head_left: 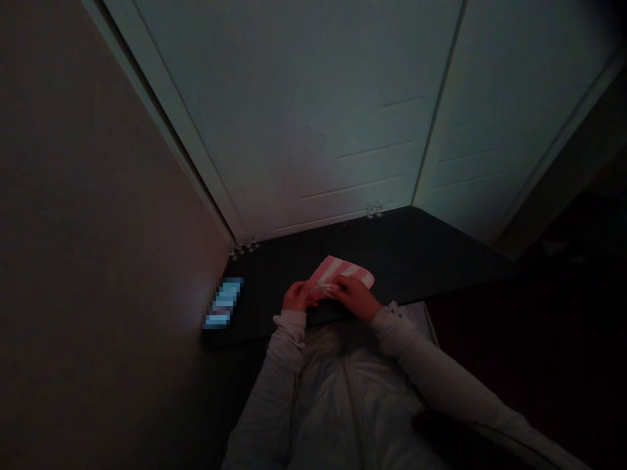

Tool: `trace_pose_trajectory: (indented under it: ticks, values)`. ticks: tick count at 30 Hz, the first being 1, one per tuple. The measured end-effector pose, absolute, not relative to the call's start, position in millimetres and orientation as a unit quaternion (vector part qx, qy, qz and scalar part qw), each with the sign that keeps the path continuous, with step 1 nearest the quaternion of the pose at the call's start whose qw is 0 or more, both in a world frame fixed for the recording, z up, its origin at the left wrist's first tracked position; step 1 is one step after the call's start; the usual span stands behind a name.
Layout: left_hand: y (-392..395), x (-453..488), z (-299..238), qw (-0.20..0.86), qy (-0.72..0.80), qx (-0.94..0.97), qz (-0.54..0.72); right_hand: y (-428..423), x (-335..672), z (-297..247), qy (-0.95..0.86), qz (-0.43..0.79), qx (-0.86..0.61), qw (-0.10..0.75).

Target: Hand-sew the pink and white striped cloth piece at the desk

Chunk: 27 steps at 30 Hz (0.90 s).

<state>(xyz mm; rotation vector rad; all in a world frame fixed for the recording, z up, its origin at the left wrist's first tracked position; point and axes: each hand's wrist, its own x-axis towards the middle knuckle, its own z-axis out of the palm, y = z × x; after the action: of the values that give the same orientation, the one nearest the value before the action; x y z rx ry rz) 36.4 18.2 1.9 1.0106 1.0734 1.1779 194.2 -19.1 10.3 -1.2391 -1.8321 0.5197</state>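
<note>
A pink-and-white striped piece (345, 268), fairly flat and wider toward the right, is held just above the dark table (392, 248). Whether it is cloth or paper I cannot tell. My left hand (296, 297) pinches its left end with bent fingers. From the right, my right hand (356, 295) grips its near edge, the fingers closed and close to the left hand's fingertips. A pale strip or fold shows between the two hands, and its details are blurred in the dim light.
A lit, pixelated phone-like screen (224, 303) stands at the table's left end. Small clear objects (375, 209) sit along the back edge, with more (243, 249) at the left corner. White panels (294, 85) rise behind; a brown wall (98, 261) borders the left.
</note>
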Motion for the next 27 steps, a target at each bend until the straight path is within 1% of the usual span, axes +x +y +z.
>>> trace_pose_trajectory:
  ticks: [5,10,13,19,23,27]
  values:
    - [17,38,5,0.581,0.478,0.467,0.464,-20,195,11,-0.72,0.202,-0.513,0.421]
    - [19,40,9,0.583,0.481,0.489,0.436,-18,194,9,-0.75,0.213,-0.448,0.438]
    - [22,39,9,0.595,0.467,0.496,0.426,-17,193,7,-0.77,0.199,-0.421,0.437]
    - [24,35,9,0.631,0.419,0.493,0.428,-18,195,5,-0.771,0.191,-0.433,0.425]
    - [23,32,8,0.642,0.392,0.494,0.437,-17,197,3,-0.773,0.201,-0.435,0.416]
    - [22,28,7,0.659,0.372,0.505,0.416,-16,198,2,-0.765,0.225,-0.441,0.412]
